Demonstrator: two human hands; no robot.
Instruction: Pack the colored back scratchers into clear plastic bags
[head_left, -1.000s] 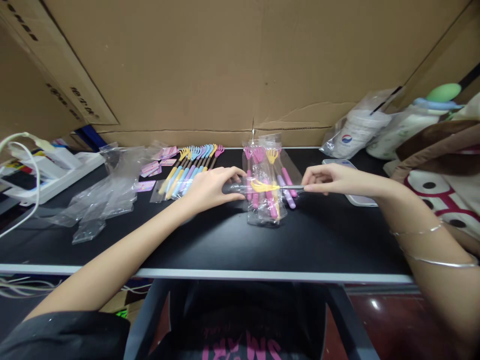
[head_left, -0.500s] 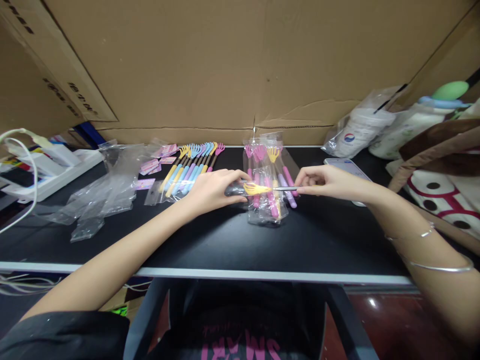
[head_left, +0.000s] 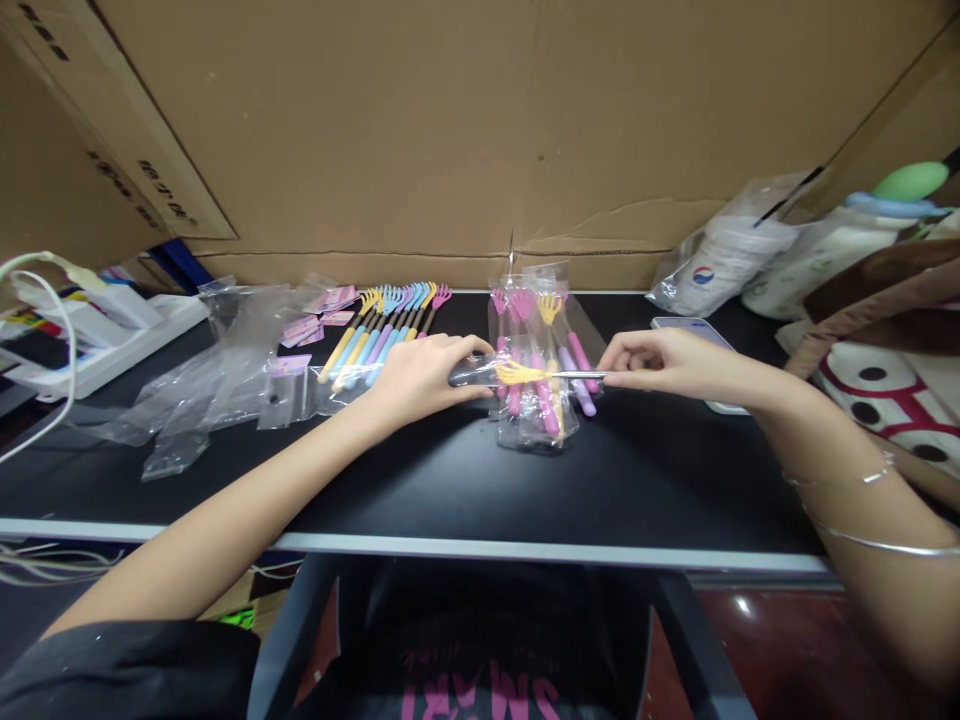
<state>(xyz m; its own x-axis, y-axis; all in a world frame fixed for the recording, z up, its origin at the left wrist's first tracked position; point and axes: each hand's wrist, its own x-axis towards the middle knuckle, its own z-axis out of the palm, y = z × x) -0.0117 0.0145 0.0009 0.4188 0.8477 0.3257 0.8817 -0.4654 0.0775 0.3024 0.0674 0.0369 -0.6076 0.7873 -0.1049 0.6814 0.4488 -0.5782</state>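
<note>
My right hand (head_left: 649, 358) pinches the silver rod of a back scratcher (head_left: 521, 373) with a yellow claw-shaped head, held level and pointing left. My left hand (head_left: 427, 372) grips a clear plastic bag (head_left: 474, 372) between thumb and fingers. The yellow claw lies at the bag's right end; how far it is inside I cannot tell. Left of that hand, a clear bag end with a pink-purple label (head_left: 289, 366) shows. Below the held scratcher lie several bagged back scratchers (head_left: 544, 400) with pink, yellow and purple handles.
Loose back scratchers (head_left: 375, 335) lie in a row behind my left hand. Left of them are pink cards (head_left: 301, 330), empty clear bags (head_left: 225, 370) and a power strip (head_left: 112, 355). A phone (head_left: 724, 400), bagged cup (head_left: 731, 265) and bottle (head_left: 832, 245) stand to the right.
The yellow claw and my right hand have shifted slightly right, and more silver rod shows. The clear bag end around the label, left of my left hand, is now plainer to see.
</note>
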